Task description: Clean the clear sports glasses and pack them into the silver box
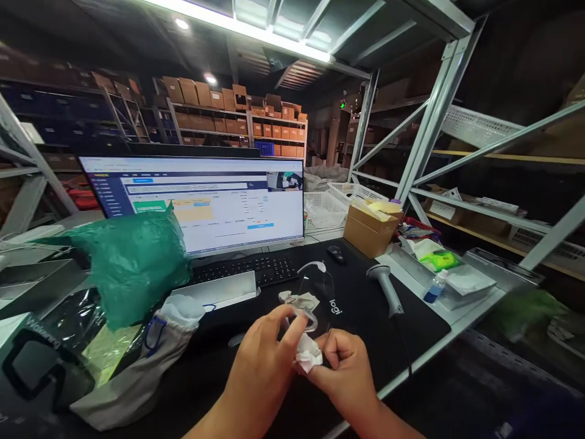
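My left hand (267, 356) pinches the lower rim of a clear plastic phone case (315, 289) that stands tilted above the black desk mat (365, 317). My right hand (347, 366) is closed around a crumpled white wipe (308, 353), held against the case's lower edge. Both hands meet just in front of me over the mat. A crumpled scrap of paper (299, 300) lies behind the case.
A monitor (201, 201) and black keyboard (256, 268) stand behind. A green plastic bag (130, 262) and grey drawstring pouch (146, 360) lie left. A mouse (336, 253), barcode scanner (386, 283), cardboard box (370, 228) and small bottle (434, 286) sit right. Metal shelving surrounds.
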### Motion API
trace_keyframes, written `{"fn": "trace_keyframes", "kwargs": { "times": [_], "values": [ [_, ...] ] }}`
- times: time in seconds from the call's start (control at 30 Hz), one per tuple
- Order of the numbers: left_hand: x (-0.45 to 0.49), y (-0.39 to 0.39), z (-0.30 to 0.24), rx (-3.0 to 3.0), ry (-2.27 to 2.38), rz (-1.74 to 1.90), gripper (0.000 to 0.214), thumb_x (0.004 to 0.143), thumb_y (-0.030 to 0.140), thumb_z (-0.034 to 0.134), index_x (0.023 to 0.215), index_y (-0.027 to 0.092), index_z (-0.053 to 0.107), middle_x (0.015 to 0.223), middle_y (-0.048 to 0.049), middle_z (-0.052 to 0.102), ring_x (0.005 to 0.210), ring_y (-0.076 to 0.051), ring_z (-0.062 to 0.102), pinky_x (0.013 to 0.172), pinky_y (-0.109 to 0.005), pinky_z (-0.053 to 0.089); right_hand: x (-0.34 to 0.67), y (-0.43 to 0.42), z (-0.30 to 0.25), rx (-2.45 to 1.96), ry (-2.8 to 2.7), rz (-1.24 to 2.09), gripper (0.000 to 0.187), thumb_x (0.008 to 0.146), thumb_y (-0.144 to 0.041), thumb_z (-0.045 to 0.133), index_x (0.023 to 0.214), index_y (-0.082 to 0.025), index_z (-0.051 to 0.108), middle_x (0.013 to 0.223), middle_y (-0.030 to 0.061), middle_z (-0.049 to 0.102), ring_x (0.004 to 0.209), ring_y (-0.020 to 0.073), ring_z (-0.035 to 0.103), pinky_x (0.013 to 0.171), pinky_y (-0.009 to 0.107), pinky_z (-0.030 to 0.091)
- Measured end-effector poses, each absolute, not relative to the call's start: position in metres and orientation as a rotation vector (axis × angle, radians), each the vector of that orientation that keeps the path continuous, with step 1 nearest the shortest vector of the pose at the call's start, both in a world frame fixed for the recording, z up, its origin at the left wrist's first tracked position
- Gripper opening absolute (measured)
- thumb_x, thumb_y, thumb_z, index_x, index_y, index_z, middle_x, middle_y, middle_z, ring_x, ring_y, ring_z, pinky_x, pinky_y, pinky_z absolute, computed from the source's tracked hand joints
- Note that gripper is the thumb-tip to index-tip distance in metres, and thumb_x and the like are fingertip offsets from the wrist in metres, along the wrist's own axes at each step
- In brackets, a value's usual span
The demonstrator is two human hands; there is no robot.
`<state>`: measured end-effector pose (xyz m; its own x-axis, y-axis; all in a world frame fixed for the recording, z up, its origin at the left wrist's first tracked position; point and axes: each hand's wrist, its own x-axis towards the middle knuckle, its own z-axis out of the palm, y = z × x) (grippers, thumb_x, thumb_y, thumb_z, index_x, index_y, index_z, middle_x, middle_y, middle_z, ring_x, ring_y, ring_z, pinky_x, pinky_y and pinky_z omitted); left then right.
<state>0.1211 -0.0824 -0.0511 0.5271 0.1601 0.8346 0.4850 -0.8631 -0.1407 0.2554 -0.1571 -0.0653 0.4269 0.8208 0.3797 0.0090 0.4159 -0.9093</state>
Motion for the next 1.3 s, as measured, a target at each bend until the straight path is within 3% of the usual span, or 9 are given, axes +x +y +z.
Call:
{"fn": "trace_keyframes", "kwargs": {
  "times": [0.1,0.17,0.3,0.43,0.73,0.9,1.0,1.17,1.3],
  "values": [
    [0.12,-0.081,-0.053,-2.531,-0.517,-1.236,0.031,0.092,0.008,0.036,0.119,0.017,0.047,0.109,-0.0115,0.058,0.063,-0.012,0.064,0.048,-0.022,0.054,0.259,-0.158,-0.063,-1.006,-0.977,0.678,0.047,0.054,-0.01,0.071,0.051,-0.022,0.026,0.05,-0.0051,0.048,0.049,0.0081,0.041,0.047,0.02,0.031],
    [0.12,-0.081,-0.055,-2.604,-0.507,-1.225,0.029,0.094,0.011,0.035,0.121,0.017,0.044,0.109,-0.0115,0.058,0.058,-0.01,0.063,0.046,-0.02,0.054,0.26,-0.159,-0.062,-1.013,-0.967,0.698,0.048,0.055,-0.011,0.074,0.052,-0.022,0.027,0.05,-0.0054,0.048,0.049,0.0082,0.042,0.047,0.021,0.031],
    [0.123,-0.081,-0.058,-2.657,-0.512,-1.21,0.032,0.095,0.013,0.033,0.126,0.015,0.04,0.11,-0.0141,0.06,0.056,-0.011,0.065,0.047,-0.022,0.057,0.259,-0.159,-0.059,-1.008,-0.945,0.723,0.047,0.057,-0.012,0.072,0.052,-0.023,0.027,0.049,-0.0067,0.044,0.048,0.0075,0.04,0.047,0.02,0.03],
    [0.123,-0.078,-0.058,-2.672,-0.475,-1.164,0.033,0.094,0.011,0.034,0.126,0.015,0.04,0.106,-0.0138,0.061,0.056,-0.015,0.067,0.045,-0.024,0.056,0.265,-0.159,-0.058,-0.992,-0.937,0.807,0.05,0.057,-0.014,0.076,0.052,-0.023,0.026,0.05,-0.005,0.05,0.048,0.0082,0.045,0.048,0.021,0.034],
    [0.113,-0.071,-0.045,-2.93,-0.254,-0.871,0.052,0.079,-0.002,0.037,0.126,0.019,0.04,0.106,-0.0088,0.061,0.05,-0.013,0.065,0.044,-0.023,0.053,0.297,-0.157,-0.042,-0.914,-0.809,1.117,0.065,0.049,-0.028,0.092,0.057,-0.023,0.028,0.052,-0.0044,0.058,0.043,0.0075,0.049,0.039,0.017,0.03],
    [0.107,-0.07,-0.039,-2.988,-0.277,-0.838,0.053,0.079,-0.001,0.041,0.126,0.023,0.04,0.109,-0.0058,0.06,0.053,-0.011,0.065,0.048,-0.023,0.054,0.311,-0.146,-0.019,-0.816,-0.712,1.162,0.067,0.044,-0.022,0.093,0.055,-0.022,0.027,0.043,-0.013,0.039,0.037,0.0012,0.031,0.039,0.014,0.027],
    [0.105,-0.069,-0.038,-2.995,-0.304,-0.798,0.054,0.079,0.001,0.049,0.127,0.024,0.04,0.111,-0.0059,0.06,0.056,-0.011,0.066,0.05,-0.023,0.054,0.314,-0.14,-0.016,-0.809,-0.682,1.149,0.066,0.045,-0.023,0.093,0.057,-0.022,0.029,0.045,-0.0126,0.04,0.039,0.0019,0.032,0.041,0.014,0.028],
    [0.112,-0.073,-0.048,-2.9,-0.409,-1.052,0.042,0.087,0.033,0.062,0.123,0.019,0.047,0.107,-0.0087,0.061,0.053,-0.012,0.063,0.045,-0.025,0.054,0.304,-0.136,-0.026,-0.823,-0.65,1.057,0.063,0.049,-0.028,0.093,0.061,-0.022,0.031,0.05,-0.0113,0.043,0.044,0.0029,0.034,0.044,0.015,0.027],
    [0.118,-0.074,-0.055,-2.737,-0.452,-1.263,0.017,0.098,0.028,0.049,0.111,0.019,0.054,0.098,-0.0059,0.064,0.055,-0.01,0.066,0.046,-0.018,0.052,0.293,-0.139,-0.033,-0.871,-0.733,0.958,0.059,0.054,-0.032,0.091,0.062,-0.022,0.033,0.052,-0.0106,0.044,0.044,0.0039,0.034,0.044,0.017,0.03]
  ]
}}
